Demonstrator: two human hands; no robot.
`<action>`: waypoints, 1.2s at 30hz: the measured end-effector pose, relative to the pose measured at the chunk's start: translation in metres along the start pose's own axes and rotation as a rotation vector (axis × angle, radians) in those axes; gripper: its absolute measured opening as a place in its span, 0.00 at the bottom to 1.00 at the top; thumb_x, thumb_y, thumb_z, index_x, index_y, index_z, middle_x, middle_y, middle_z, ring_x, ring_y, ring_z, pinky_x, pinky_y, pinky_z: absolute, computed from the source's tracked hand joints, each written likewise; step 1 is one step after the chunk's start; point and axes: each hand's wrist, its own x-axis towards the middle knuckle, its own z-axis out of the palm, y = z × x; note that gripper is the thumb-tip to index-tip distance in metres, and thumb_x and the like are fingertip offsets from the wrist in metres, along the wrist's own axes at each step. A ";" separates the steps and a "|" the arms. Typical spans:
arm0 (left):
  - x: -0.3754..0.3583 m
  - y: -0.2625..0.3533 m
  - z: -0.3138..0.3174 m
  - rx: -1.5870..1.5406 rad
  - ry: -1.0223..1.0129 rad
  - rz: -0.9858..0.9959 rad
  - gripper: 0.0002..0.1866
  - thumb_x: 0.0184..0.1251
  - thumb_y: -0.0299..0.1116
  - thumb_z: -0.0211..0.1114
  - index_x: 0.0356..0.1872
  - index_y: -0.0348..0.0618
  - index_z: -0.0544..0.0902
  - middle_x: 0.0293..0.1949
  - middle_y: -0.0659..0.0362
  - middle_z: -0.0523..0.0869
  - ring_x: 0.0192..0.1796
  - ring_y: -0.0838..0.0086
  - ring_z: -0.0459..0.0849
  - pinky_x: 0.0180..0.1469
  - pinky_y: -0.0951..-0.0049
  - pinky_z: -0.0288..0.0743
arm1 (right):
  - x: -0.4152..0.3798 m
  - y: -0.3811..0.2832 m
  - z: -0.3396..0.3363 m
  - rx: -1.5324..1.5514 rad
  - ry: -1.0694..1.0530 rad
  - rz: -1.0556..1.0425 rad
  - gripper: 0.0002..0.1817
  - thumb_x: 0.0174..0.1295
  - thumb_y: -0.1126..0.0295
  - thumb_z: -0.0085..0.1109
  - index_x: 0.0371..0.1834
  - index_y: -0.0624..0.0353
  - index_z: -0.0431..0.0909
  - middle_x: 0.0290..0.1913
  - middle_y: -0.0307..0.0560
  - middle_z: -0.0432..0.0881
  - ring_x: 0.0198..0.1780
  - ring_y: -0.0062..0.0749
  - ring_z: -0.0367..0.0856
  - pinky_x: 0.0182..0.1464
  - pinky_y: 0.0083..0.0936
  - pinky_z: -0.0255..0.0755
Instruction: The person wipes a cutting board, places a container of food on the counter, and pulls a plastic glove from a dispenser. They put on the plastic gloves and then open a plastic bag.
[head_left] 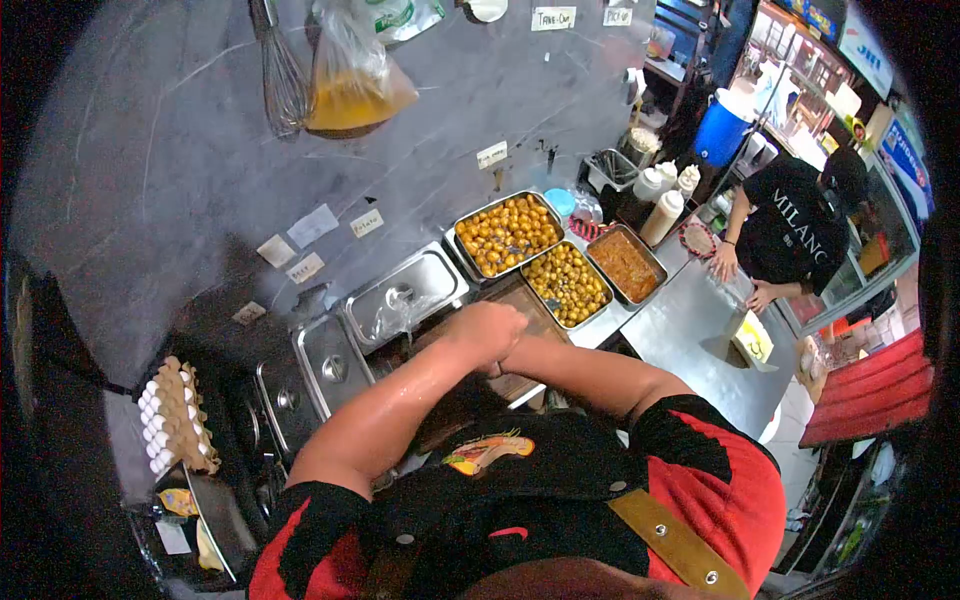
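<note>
My left hand (492, 330) is curled closed above a wooden cutting board (520, 305); what it grips, if anything, is hidden. My right forearm (590, 372) comes in from the right and passes under my left hand. My right hand and its fingers are out of sight behind the left wrist. Just beyond my left forearm, a piece of clear plastic (398, 318) shows over a steel lidded pan (425, 285). Past the board stand a tray of round golden-brown balls (508, 235), a tray of smaller yellowish balls (567, 283) and a tray of orange-brown sauce (628, 262).
More lidded steel pans (335, 368) line the left, with an egg tray (180, 415) beyond. Squeeze bottles (662, 215) stand at the back. A co-worker (800, 225) leans at the steel counter (690, 330) beside a food box (752, 340). A whisk (285, 90) hangs on the wall.
</note>
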 end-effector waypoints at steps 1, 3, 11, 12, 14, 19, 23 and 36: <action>-0.002 0.001 0.000 -0.033 -0.007 -0.008 0.11 0.61 0.37 0.60 0.27 0.41 0.85 0.31 0.45 0.87 0.36 0.46 0.88 0.39 0.47 0.81 | -0.001 -0.001 0.003 0.008 -0.005 -0.001 0.17 0.54 0.58 0.65 0.43 0.54 0.87 0.48 0.48 0.90 0.52 0.50 0.87 0.55 0.47 0.78; -0.006 0.004 0.003 -0.063 -0.010 -0.010 0.12 0.62 0.37 0.60 0.27 0.41 0.84 0.30 0.46 0.86 0.36 0.46 0.87 0.39 0.47 0.81 | -0.002 -0.002 0.006 0.015 -0.013 -0.006 0.17 0.54 0.58 0.66 0.43 0.54 0.87 0.47 0.48 0.89 0.52 0.51 0.87 0.55 0.47 0.78; -0.018 0.014 0.002 -0.110 0.057 0.025 0.15 0.69 0.42 0.60 0.29 0.43 0.86 0.30 0.47 0.86 0.36 0.47 0.87 0.40 0.48 0.81 | -0.008 -0.006 0.017 0.051 -0.032 -0.021 0.16 0.54 0.58 0.66 0.42 0.54 0.87 0.47 0.49 0.89 0.51 0.51 0.87 0.54 0.46 0.78; -0.018 0.014 0.002 -0.125 0.054 0.015 0.15 0.69 0.43 0.59 0.29 0.44 0.86 0.30 0.47 0.86 0.36 0.47 0.87 0.40 0.48 0.81 | -0.009 -0.006 0.018 0.054 -0.033 -0.023 0.16 0.54 0.58 0.66 0.42 0.55 0.87 0.46 0.49 0.89 0.51 0.51 0.87 0.54 0.46 0.78; -0.020 0.015 0.008 -0.150 0.094 0.035 0.12 0.66 0.40 0.60 0.28 0.44 0.83 0.30 0.49 0.85 0.35 0.47 0.86 0.38 0.48 0.80 | -0.011 -0.006 0.020 0.062 -0.036 -0.027 0.16 0.54 0.58 0.66 0.42 0.55 0.87 0.46 0.49 0.89 0.51 0.51 0.87 0.53 0.46 0.78; -0.024 0.016 0.023 -0.115 0.069 0.032 0.08 0.63 0.38 0.60 0.28 0.47 0.81 0.30 0.52 0.84 0.35 0.49 0.86 0.36 0.49 0.79 | -0.014 -0.007 0.025 0.082 -0.050 -0.039 0.16 0.54 0.58 0.66 0.41 0.55 0.87 0.46 0.49 0.89 0.50 0.51 0.87 0.53 0.46 0.79; -0.028 0.019 0.025 -0.165 -0.032 0.033 0.16 0.72 0.45 0.59 0.32 0.45 0.85 0.34 0.50 0.87 0.40 0.49 0.87 0.42 0.49 0.81 | -0.015 -0.008 0.029 0.097 -0.066 -0.056 0.16 0.54 0.58 0.66 0.41 0.55 0.87 0.45 0.49 0.89 0.50 0.51 0.87 0.53 0.46 0.79; 0.015 0.033 0.035 -0.267 0.081 -0.017 0.14 0.69 0.42 0.66 0.29 0.43 0.82 0.30 0.49 0.84 0.36 0.47 0.85 0.37 0.50 0.78 | -0.021 0.025 0.009 0.171 -0.119 -0.146 0.16 0.53 0.58 0.67 0.39 0.56 0.86 0.44 0.50 0.89 0.48 0.52 0.87 0.51 0.46 0.79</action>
